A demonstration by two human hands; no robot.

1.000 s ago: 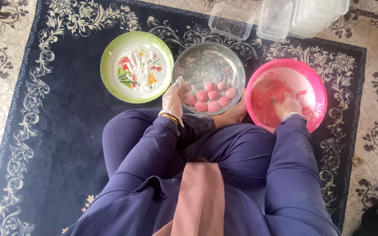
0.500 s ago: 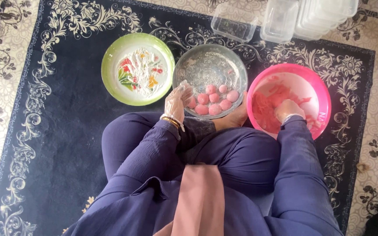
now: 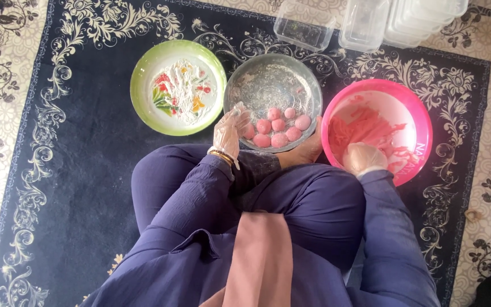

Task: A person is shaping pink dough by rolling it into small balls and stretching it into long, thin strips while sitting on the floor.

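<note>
Seated cross-legged before three bowls, silver bowl in the middle: left hand, gloved, fingers loosely spread, resting at its near-left rim beside seven pink balls; right hand, gloved, curled down into the pink dough in the pink bowl to its right, finger posture impossible to tell. Best, probably, to scoop even portions and roll firmly; left of the silver bowl, one green plate; beyond it, several clear tubs.
</note>
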